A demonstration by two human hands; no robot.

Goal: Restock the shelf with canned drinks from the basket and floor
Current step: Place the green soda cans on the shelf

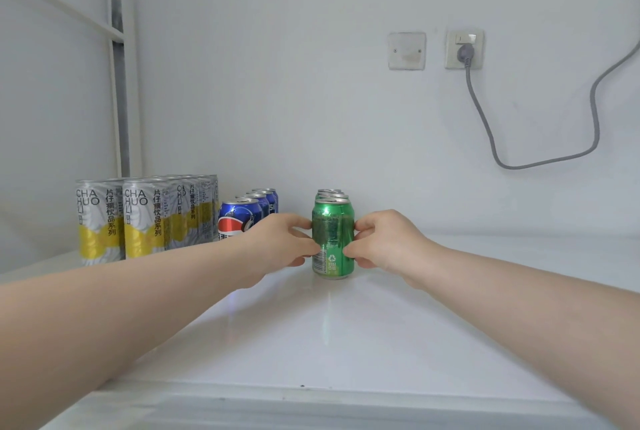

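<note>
Head view: a green can is being held upright near the back edge of the white shelf, fronting a row of green cans. It is being pinched between the left grip and the right grip. Pepsi cans are being shown leftward.

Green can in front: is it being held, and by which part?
Yes. The left hand and the right hand grip the green can by its opposite sides, around mid-height, as it stands upright on the shelf.
</note>
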